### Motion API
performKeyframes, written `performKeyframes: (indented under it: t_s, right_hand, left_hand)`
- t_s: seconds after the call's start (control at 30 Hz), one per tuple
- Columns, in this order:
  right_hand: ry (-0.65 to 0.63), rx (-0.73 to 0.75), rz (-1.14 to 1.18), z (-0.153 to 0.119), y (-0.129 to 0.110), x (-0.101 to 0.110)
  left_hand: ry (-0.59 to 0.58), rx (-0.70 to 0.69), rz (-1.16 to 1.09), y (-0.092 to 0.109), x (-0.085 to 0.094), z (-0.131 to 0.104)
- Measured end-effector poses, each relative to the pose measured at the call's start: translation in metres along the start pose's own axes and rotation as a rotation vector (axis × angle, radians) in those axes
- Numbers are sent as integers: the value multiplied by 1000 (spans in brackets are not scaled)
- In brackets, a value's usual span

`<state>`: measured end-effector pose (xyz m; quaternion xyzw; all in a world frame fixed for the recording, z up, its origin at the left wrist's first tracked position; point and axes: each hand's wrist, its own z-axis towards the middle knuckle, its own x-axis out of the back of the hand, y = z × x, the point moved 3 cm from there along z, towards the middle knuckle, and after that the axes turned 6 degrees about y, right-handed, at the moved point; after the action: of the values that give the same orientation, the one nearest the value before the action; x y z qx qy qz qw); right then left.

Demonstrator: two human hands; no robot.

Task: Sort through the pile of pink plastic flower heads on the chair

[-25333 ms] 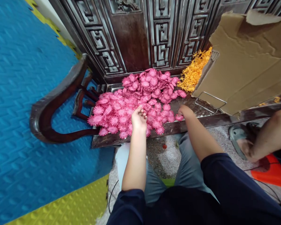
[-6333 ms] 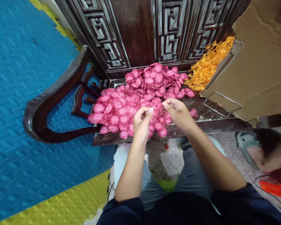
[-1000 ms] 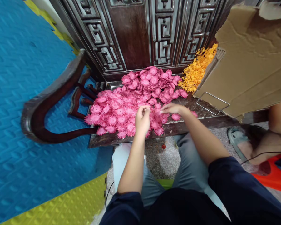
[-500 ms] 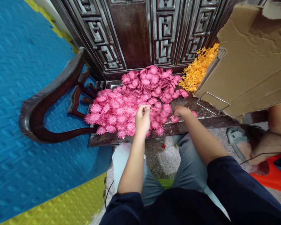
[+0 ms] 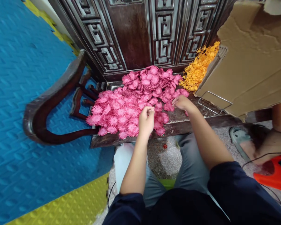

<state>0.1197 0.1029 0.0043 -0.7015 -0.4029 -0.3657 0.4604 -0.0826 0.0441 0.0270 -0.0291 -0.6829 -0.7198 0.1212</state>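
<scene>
My left hand (image 5: 147,121) is closed in a pinch over the front of a heap of pink artificial flower heads (image 5: 121,112). Whatever lies between its fingers is hidden or too small to make out. To the right, my right hand (image 5: 182,102) has its fingers together at the heap's right edge. A slightly blurred pink flower head (image 5: 169,107) is at its fingertips. The flower heads are flat, with many narrow petals, and lie piled on a dark wooden bench (image 5: 178,116).
Orange artificial flower pieces (image 5: 195,73) are piled at the back right, beside a large cardboard sheet (image 5: 253,59) with a wire frame (image 5: 214,103). A curved wooden armrest (image 5: 35,122) bounds the left. Another person's sandalled foot (image 5: 244,145) is at the right.
My right hand has moved up and slightly left from the bench's front part to the heap's edge. The single flower head it was touching no longer lies there. My left hand stays pinched.
</scene>
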Motion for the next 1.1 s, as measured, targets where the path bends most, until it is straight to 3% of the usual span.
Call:
performKeyframes:
  t_s: [0.17,0.3,0.43,0.53,0.87,1.1]
  right_hand:
    - [-198,14,689,-14,-1,1]
    - [-301,89,886,-24,-18,-1]
    - [-382,166,935,-36,-38,0]
    - [-359,255,935,-43,-48,3]
    - [-250,347,1027,-45,-53,7]
    - [-248,374,1078,-52,-58,13]
  left_hand:
    - [-14,15,-22,-1,-5,-2]
    - [-54,6,-19,-4,-10,-2]
    - [-15,-43,7,-6,-10,-1]
    - [12,-65,-1,-4,-8,-1]
    - [48,125,-332,3,-11,-3]
    - [81,243,-546,2,-11,-1]
